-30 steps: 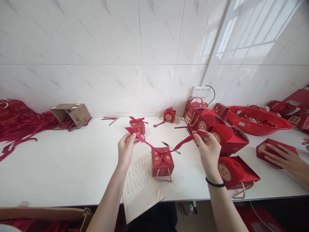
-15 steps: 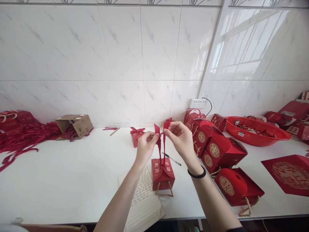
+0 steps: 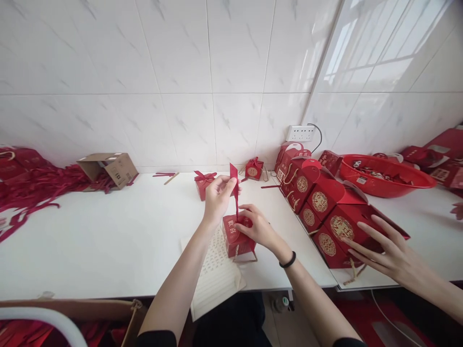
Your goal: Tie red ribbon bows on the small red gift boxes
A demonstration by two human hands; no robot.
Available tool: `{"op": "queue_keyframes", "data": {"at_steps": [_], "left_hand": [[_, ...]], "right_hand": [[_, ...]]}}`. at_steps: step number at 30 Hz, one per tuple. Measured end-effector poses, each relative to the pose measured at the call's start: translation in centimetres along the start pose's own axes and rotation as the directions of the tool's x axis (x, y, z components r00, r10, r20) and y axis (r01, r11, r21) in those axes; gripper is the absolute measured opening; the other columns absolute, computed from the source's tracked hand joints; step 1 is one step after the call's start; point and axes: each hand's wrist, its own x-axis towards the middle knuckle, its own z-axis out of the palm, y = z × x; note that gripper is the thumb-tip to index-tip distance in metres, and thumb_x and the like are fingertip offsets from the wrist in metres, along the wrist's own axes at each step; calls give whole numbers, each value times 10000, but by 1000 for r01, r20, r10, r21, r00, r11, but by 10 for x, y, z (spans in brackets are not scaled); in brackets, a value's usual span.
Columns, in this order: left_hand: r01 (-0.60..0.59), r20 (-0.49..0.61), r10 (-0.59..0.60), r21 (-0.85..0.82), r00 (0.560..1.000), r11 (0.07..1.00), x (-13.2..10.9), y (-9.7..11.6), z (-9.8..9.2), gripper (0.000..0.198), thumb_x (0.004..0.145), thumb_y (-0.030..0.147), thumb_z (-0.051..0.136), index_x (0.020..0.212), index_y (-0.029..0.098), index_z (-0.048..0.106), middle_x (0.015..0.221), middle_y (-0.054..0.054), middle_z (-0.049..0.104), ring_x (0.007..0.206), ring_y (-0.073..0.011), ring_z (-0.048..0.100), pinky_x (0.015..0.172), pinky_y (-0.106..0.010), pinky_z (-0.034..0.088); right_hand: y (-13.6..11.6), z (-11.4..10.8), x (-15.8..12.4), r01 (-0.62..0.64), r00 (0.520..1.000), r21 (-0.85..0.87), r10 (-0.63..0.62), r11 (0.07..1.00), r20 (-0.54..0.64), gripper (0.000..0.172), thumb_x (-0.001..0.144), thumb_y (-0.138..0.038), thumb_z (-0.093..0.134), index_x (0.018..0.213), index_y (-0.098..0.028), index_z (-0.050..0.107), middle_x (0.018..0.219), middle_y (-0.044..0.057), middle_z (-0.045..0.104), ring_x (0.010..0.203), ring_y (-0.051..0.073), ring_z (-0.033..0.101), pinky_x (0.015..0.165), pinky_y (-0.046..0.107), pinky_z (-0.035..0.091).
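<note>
A small red gift box [image 3: 231,238] with gold lettering and a rope handle stands in front of me, a red ribbon [image 3: 237,205] tied at its top. My left hand [image 3: 218,196] pinches one tail of this ribbon between thumb and fingers and holds it upright above the box. Over the box top, my right hand [image 3: 257,226] has its thumb and fingers apart around the ribbon's base, by the knot. The knot itself is mostly hidden by those fingers. An open notebook [image 3: 213,277] with handwriting lies under and beside the box.
Two bow-tied boxes, one left [image 3: 204,185] and one right [image 3: 254,169], stand near the wall. Larger red boxes [image 3: 320,202] line the right, where another person's hand [image 3: 394,255] touches one. Behind is a red basin [image 3: 387,180]. Loose ribbons [image 3: 54,185] and a cardboard carton [image 3: 125,173] lie left.
My right hand has let go of its ribbon tail and come down to the box top. My left hand still holds its tail. Another person's hand has come in, and a red box has been placed against the row.
</note>
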Motion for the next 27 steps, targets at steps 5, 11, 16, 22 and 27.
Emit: {"op": "queue_keyframes", "data": {"at_steps": [5,11,16,22,27], "left_hand": [[-12,-33,10,-53,999,999,-5,2,0,246,733,379,666,724,156,562,770,-26,643,594,-109,609,564,-252,503],[-57,-124,45,-89,991,994,-9,3,-8,263,709,377,686,718,161,536,790,-25,638,573,-96,583,562,-259,495],[-107,-306,70,-107,949,988,-12,-3,-25,269,701,378,680,721,173,508,783,-16,622,524,-68,529,494,-220,445],[160,-349,-144,17,926,987,-30,-30,-72,217,714,355,624,699,168,516,711,6,589,471,-58,466,469,-215,379],[284,-320,-92,627,943,725,-49,-59,-106,206,732,321,549,870,169,570,936,-83,624,738,-185,588,708,-333,450]], "right_hand": [[11,23,-5,-56,998,97,60,994,-32,35,822,-206,596,794,-186,604,998,62,583,940,196,558,863,357,459],[17,29,-10,-115,990,186,129,976,-62,96,833,-262,586,800,-181,627,1081,81,594,1038,212,544,903,374,438],[14,28,-10,-130,987,187,144,974,-65,104,822,-243,585,843,-186,669,1081,83,604,1041,215,550,918,379,432],[13,8,-13,-135,978,223,166,965,-124,234,863,-335,529,1009,-190,641,1115,84,604,1046,208,546,924,375,418],[30,-4,-19,-354,909,165,380,921,-171,338,835,-432,514,994,-150,607,1036,101,617,793,196,591,761,369,465]]}}
